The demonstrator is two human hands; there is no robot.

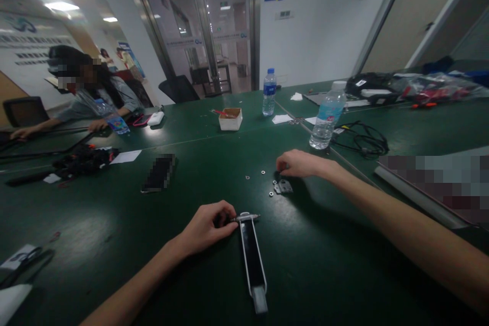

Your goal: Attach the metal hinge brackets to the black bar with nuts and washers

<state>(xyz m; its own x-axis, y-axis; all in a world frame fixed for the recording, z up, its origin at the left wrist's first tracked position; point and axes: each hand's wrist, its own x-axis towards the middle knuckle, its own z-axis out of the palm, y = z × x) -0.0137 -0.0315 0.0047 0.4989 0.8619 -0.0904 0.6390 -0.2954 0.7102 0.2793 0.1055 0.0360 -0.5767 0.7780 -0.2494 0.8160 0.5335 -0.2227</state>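
A long narrow white frame point(263, 270) with a dark middle and a grey end piece lies on the green table, pointing toward me. Across its far end runs a thin metal rod point(252, 217). My left hand point(210, 226) pinches the rod's left end between thumb and fingers. Farther off to the right, my right hand point(300, 164) has its fingertips closed together down at the tabletop; what is in them, if anything, is hidden. Close below those fingertips lie a small metal plate with holes point(283, 187) and a metal ring point(271, 194). A few more little rings are scattered to the left.
Two water bottles, a nearer one point(327, 119) and a farther one point(269, 92), stand beyond my right hand. A small white box point(231, 119), a phone point(159, 173), a black cable point(361, 140) and a laptop point(431, 188) lie around. Another person point(91, 86) sits at the far left.
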